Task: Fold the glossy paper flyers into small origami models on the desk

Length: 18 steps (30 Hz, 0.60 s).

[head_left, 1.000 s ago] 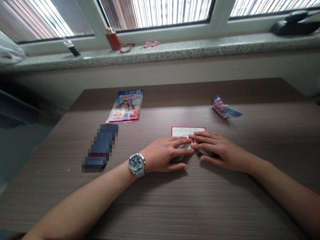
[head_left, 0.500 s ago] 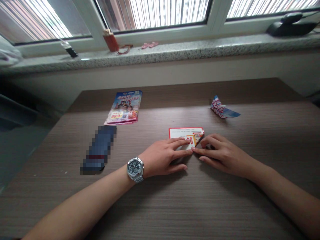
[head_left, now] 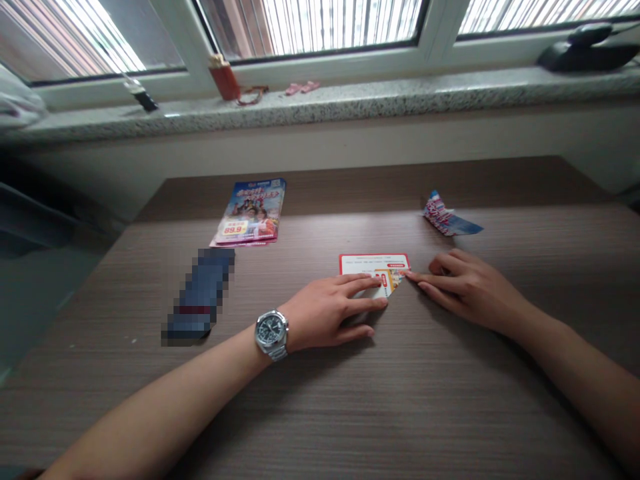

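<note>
A white flyer with a red border (head_left: 361, 260) lies on the table in front of me, its lower right corner folded over along a slanting edge. My left hand (head_left: 333, 310), a silver watch on its wrist, rests flat on it with fingers spread, hiding its lower left part. The index finger of my right hand (head_left: 465, 287) is stretched out, its tip touching the flyer's right edge at the upper end of the fold. The other fingers of that hand are partly bent, and I see nothing held in them.
A stack of printed flyers (head_left: 253, 213) lies at the back left of the table (head_left: 320, 413). Below it is a pixelated dark blue object (head_left: 203, 293). A folded paper piece (head_left: 450, 220) stands back right. Small items, including a red-brown holder (head_left: 225, 81), sit on the windowsill.
My right index fingertip has slid up and right along the folded edge, away from my left fingers, to its upper end. My left hand has stayed on the flyer.
</note>
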Each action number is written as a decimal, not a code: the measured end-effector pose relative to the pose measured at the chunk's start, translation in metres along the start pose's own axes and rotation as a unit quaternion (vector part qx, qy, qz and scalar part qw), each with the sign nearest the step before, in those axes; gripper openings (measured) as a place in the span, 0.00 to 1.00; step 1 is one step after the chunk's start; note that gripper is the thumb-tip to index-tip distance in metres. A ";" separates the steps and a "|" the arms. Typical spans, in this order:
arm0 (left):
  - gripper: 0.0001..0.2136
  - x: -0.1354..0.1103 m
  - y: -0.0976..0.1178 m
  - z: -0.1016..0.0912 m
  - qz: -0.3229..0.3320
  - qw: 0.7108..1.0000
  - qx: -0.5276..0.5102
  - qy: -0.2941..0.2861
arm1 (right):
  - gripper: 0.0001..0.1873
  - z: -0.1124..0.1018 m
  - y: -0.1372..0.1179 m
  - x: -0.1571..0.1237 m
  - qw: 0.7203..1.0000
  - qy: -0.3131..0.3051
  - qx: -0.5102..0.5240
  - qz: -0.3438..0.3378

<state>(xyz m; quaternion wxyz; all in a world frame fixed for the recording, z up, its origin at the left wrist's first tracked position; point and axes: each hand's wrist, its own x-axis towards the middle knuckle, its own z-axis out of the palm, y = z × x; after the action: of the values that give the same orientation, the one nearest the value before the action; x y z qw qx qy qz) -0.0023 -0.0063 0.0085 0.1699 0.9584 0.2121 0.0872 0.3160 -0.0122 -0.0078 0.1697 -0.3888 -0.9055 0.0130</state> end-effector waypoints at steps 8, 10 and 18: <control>0.23 -0.001 -0.001 0.000 0.004 1.000 0.003 0.002 | 0.17 -0.003 0.007 -0.004 0.999 0.024 -0.035 0.035; 0.23 -0.001 -0.001 0.000 0.005 1.000 0.002 0.004 | 0.18 -0.003 -0.002 -0.003 0.998 0.033 -0.032 0.031; 0.24 -0.001 -0.003 -0.001 0.008 1.000 -0.006 -0.008 | 0.21 0.009 -0.033 0.004 0.995 -0.021 0.075 -0.059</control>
<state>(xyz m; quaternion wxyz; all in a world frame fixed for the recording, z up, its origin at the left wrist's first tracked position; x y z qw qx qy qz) -0.0046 -0.0035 0.0083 0.1762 0.9597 0.2030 0.0819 0.2874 -0.0310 -0.0102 0.1800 -0.3210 -0.9265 0.0785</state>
